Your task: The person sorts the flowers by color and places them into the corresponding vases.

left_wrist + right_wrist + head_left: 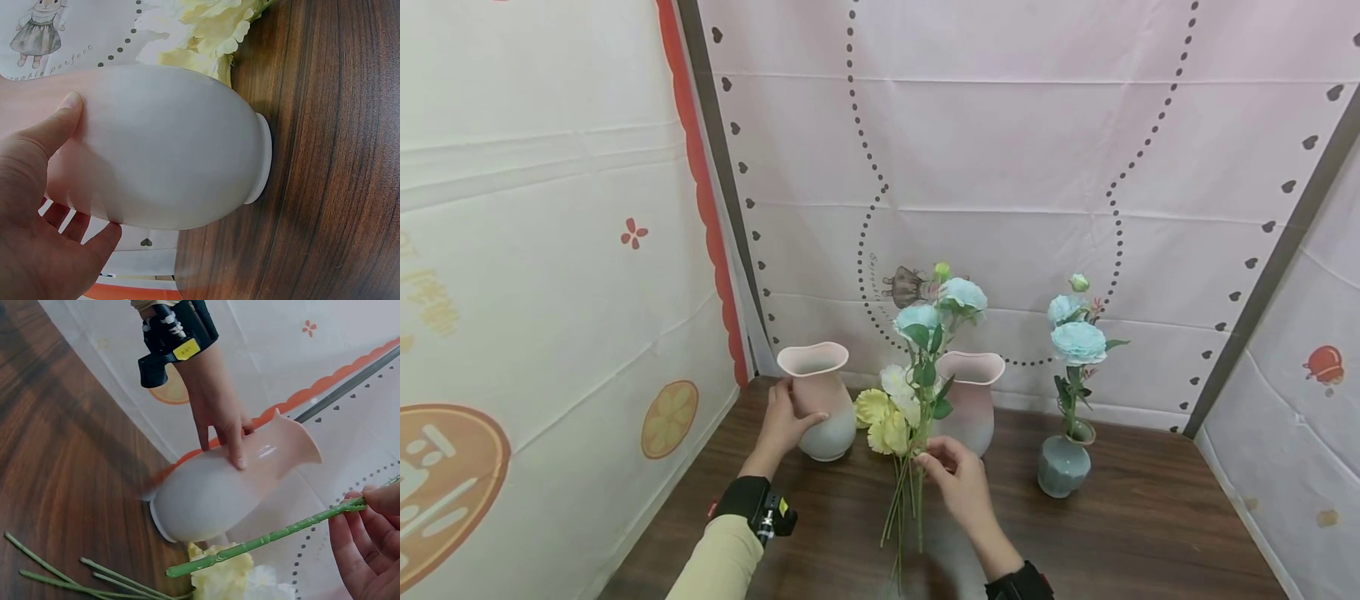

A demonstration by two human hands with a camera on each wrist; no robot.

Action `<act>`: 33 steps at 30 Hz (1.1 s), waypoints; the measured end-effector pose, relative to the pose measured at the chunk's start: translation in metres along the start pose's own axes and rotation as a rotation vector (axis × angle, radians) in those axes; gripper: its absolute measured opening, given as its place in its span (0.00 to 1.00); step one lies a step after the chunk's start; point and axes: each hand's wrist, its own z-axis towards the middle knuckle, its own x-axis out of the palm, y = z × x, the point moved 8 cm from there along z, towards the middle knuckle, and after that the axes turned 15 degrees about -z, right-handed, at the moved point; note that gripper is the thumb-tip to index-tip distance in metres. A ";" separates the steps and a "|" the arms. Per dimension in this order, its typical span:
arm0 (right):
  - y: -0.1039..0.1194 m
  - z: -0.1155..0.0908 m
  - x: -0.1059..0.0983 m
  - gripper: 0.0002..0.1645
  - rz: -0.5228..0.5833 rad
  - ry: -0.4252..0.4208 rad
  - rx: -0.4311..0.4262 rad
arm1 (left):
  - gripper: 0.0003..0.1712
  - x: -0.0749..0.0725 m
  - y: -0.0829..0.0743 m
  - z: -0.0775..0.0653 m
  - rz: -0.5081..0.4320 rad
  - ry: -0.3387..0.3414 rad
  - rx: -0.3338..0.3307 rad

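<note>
My left hand (786, 421) grips the side of a vase (169, 147) that fades from pink at its wavy rim to white at its foot. The vase stands roughly upright at the left of the table. A green stem (269, 537) is pinched between the thumb and fingers of my right hand (958, 483). Light-blue artificial flowers (962, 296) top this stem, higher than the vase rims. Yellow flowers (889, 432) and white flowers (898, 387) lie just behind the stem, their loose stems (119, 581) pointing toward me.
A second pink-and-white vase (973, 371) stands behind my right hand, partly hidden by leaves. To the right, a small blue-grey vase (1063, 467) holds blue flowers (1078, 342). Printed cloth walls (1000, 150) enclose the brown wooden table (1120, 533) at the back and sides.
</note>
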 end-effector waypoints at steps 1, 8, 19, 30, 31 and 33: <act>0.001 0.000 -0.002 0.08 0.000 -0.004 -0.001 | 0.56 0.000 0.000 0.000 0.000 0.000 0.001; 0.005 0.001 -0.018 0.11 -0.044 -0.030 -0.004 | 0.56 0.000 0.000 -0.001 0.001 0.000 0.002; 0.005 -0.002 -0.036 0.10 -0.072 -0.068 -0.026 | 0.56 0.001 0.001 0.000 0.005 0.005 -0.003; -0.003 -0.002 -0.046 0.08 -0.095 -0.091 0.000 | 0.56 0.000 0.001 -0.001 0.007 -0.001 0.006; -0.004 -0.002 -0.047 0.08 -0.098 -0.092 0.002 | 0.56 0.000 0.001 -0.001 0.006 -0.001 0.006; -0.005 -0.002 -0.049 0.08 -0.099 -0.099 -0.004 | 0.56 0.000 0.002 -0.001 0.004 -0.001 0.004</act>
